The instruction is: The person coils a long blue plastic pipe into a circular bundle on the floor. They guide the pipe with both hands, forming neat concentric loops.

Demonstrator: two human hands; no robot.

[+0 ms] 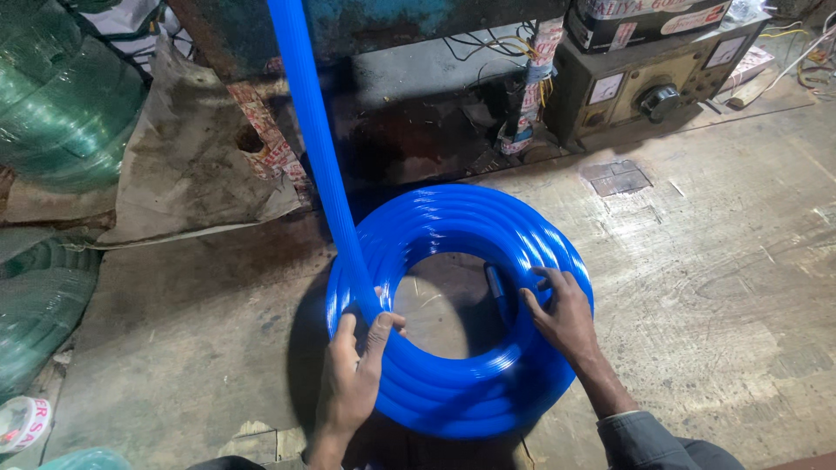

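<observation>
I am looking down at a worn, dusty concrete floor (697, 287) in a cluttered workshop. On it, near the middle, lies one coil of blue hose (460, 309), wound flat in several turns, with a single free length of the same hose (312, 130) rising from the coil's left side up and out of the top of the view.

My left hand (353, 379) is at the near left of the coil, its grip wrapped around the hose where the free length meets the winding. My right hand (562, 315) rests on the right side of the coil, fingers spread flat over the inner turns; that grip is wide and clasps nothing.

At the far side stands a dark blue-painted machine base (418, 52). To its right I count one box-shaped electrical unit (644, 83) with one black knob and two small dials, and loose wires around it. On the left I see two bundles of green hose (61, 96), one far and one near, with a piece of grey cardboard (187, 157) leaning between them and the machine. One roll of tape (22, 422) sits at the near left corner.
</observation>
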